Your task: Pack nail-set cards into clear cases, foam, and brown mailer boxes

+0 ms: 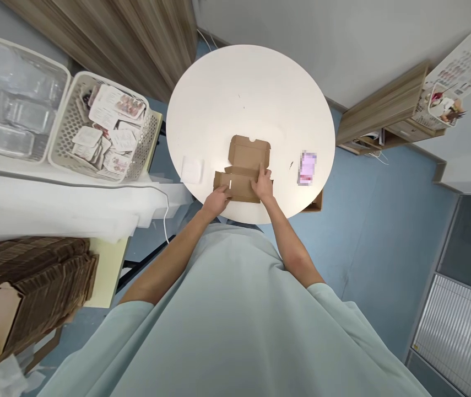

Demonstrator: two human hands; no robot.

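A brown cardboard box (249, 153) lies partly unfolded near the front edge of the round white table (202, 99). Its lid panel with a small notch spreads away from me, and the nearer panel has a short white mark. My left hand (217, 200) is closed on the near left corner, its fingertips at the side flap. On the right side, my right hand (263, 184) grips the box near the fold, thumb pointing left and index finger reaching toward the lid panel. The undersides of both hands are hidden.
A small white stack (191, 170) lies left of the box, and a blurred pink-purple item (307, 168) lies right. White baskets hold printed cards (123, 140) and clear plastic containers (4, 138). Flattened cardboard (49, 275) is stacked lower left. A wooden cabinet (384, 105) stands right.
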